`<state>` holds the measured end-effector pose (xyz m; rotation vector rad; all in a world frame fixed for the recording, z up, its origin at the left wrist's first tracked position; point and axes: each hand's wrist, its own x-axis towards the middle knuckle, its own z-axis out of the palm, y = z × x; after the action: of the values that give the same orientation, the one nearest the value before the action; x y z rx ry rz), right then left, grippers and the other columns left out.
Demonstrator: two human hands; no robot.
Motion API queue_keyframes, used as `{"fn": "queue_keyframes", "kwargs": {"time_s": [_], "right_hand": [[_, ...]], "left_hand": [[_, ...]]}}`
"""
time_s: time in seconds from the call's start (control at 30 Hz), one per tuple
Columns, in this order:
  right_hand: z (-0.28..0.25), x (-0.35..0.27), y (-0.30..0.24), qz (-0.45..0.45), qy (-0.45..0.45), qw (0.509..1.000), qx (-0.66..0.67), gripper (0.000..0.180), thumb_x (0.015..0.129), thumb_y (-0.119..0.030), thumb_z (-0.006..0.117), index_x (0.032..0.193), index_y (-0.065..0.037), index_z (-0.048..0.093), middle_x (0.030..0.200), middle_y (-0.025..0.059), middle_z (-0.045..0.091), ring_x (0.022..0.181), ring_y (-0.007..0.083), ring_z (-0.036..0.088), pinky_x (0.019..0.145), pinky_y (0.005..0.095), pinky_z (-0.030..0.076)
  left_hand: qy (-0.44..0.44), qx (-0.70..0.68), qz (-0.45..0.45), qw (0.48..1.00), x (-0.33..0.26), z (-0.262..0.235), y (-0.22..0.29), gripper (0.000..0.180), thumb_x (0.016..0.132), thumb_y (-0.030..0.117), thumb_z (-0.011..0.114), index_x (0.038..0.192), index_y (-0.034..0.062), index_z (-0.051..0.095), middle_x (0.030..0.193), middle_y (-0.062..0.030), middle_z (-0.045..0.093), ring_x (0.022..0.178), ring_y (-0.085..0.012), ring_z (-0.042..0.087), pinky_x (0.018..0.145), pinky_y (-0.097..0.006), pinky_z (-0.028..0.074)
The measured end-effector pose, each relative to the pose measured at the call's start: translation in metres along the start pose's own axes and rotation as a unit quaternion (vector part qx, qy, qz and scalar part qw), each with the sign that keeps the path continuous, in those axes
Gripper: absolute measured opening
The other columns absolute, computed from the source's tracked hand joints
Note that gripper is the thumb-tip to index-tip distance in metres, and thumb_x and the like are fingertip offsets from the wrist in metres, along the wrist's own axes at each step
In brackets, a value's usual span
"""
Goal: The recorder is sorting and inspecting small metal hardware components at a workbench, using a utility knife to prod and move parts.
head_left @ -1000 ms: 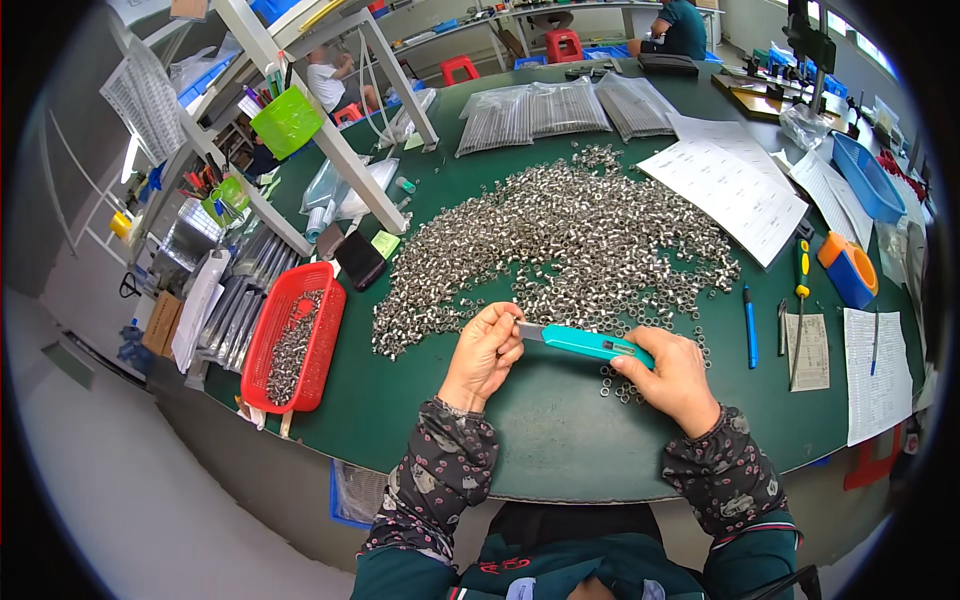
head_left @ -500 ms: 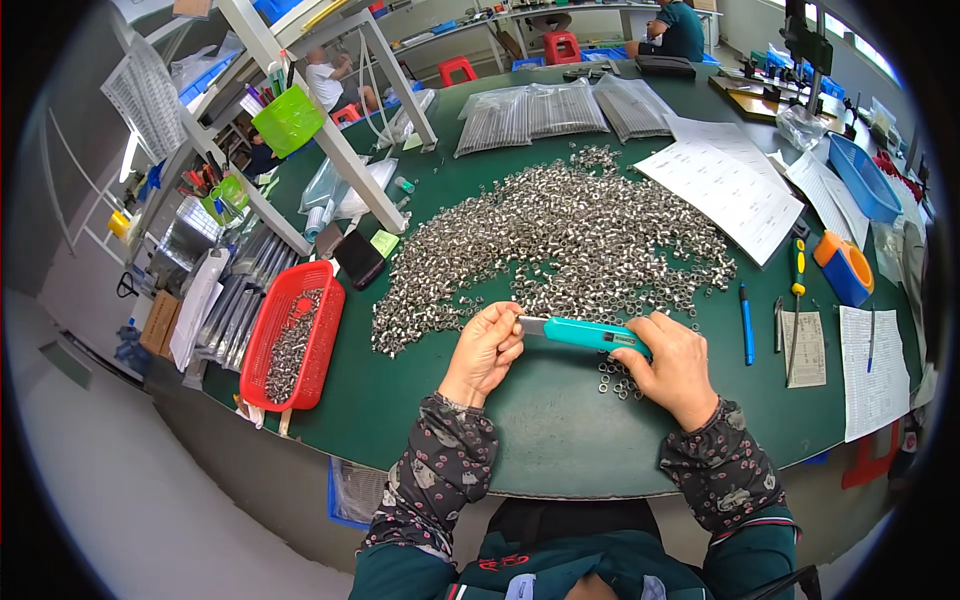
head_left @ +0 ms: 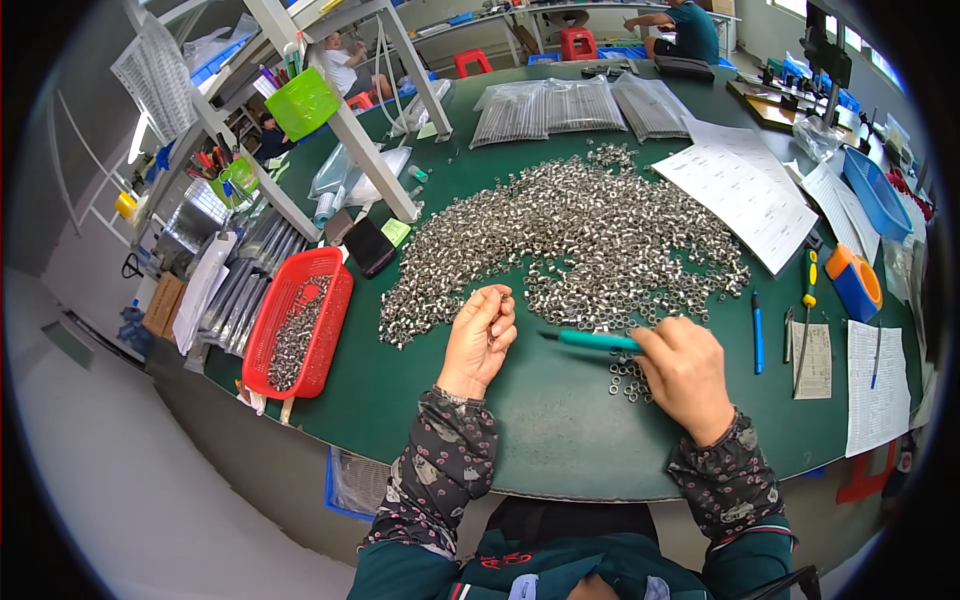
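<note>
My left hand (head_left: 482, 335) is raised over the green table (head_left: 560, 440), pinching a small silver metal ring between its fingertips. My right hand (head_left: 685, 372) grips a teal-handled tool (head_left: 590, 341) that points left toward the left hand; its tip stands a little apart from the ring. A broad heap of small silver rings (head_left: 580, 240) spreads across the table just beyond both hands. A small cluster of rings (head_left: 628, 378) lies by my right hand.
A red tray (head_left: 327, 330) holding more metal parts sits at the left edge. Printed sheets (head_left: 745, 190), a blue pen (head_left: 758, 330), a screwdriver (head_left: 806, 310) and an orange-and-blue object (head_left: 855, 282) lie to the right. Bagged parts (head_left: 580, 105) lie at the back. Other people sit farther off.
The hands have come apart: my left hand has let go of the tool's end and now holds a ring. My right hand has drawn the tool slightly right.
</note>
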<state>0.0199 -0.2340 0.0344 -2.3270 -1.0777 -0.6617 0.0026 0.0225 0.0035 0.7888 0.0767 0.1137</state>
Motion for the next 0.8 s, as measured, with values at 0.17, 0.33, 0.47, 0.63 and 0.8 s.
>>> {"fn": "queue_keyframes", "kwargs": {"time_s": [0.17,0.33,0.47,0.63,0.8], "right_hand": [[0.005,-0.007,0.002,0.015,-0.078,0.997,-0.005,0.027,0.063,-0.011,0.065,0.088,-0.011,0.058,0.067,0.0046,0.046,0.064,0.0215,0.051,0.052,0.0337,0.039],[-0.001,-0.003,-0.001,0.142,-0.028,0.977,0.155,0.028,0.065,-0.016,0.066,0.091,-0.009,0.059,0.067,0.0079,0.051,0.059,0.0278,0.053,0.052,0.0367,0.041],[0.01,-0.007,0.001,0.15,-0.013,0.973,0.177,0.027,0.065,-0.018,0.067,0.089,-0.009,0.059,0.07,0.0089,0.054,0.061,0.0277,0.054,0.053,0.0368,0.042],[0.011,-0.006,-0.002,0.183,-0.027,0.962,0.203,0.025,0.067,-0.021,0.067,0.084,-0.005,0.057,0.07,0.0106,0.055,0.061,0.0296,0.055,0.054,0.0371,0.042],[0.011,-0.008,-0.002,0.193,-0.027,0.958,0.209,0.025,0.069,-0.023,0.065,0.083,-0.005,0.057,0.072,0.0113,0.056,0.062,0.03,0.055,0.055,0.0369,0.043]], "left_hand": [[0.01,-0.012,0.0,1.0,0.0,0.003,0.0,0.013,0.088,0.013,0.045,0.093,0.0018,0.05,0.076,-0.0048,0.046,0.052,-0.0066,0.036,0.039,-0.017,0.026],[0.014,0.0,-0.002,1.0,-0.002,0.004,-0.002,0.012,0.087,0.013,0.046,0.092,0.0027,0.05,0.076,-0.0053,0.046,0.052,-0.0074,0.036,0.039,-0.018,0.026],[0.015,-0.006,-0.015,1.0,-0.002,0.007,-0.003,0.011,0.087,0.014,0.047,0.09,0.0033,0.05,0.076,-0.005,0.047,0.052,-0.0064,0.035,0.039,-0.017,0.026],[-0.007,0.041,-0.003,0.999,-0.002,0.003,-0.007,0.012,0.087,0.012,0.048,0.093,0.0022,0.052,0.076,-0.0031,0.05,0.051,-0.0039,0.035,0.039,-0.016,0.027],[-0.002,0.08,-0.008,0.997,0.0,0.006,-0.008,0.017,0.087,0.011,0.048,0.099,0.0008,0.054,0.077,-0.0023,0.052,0.05,-0.0022,0.035,0.039,-0.015,0.028]]}}
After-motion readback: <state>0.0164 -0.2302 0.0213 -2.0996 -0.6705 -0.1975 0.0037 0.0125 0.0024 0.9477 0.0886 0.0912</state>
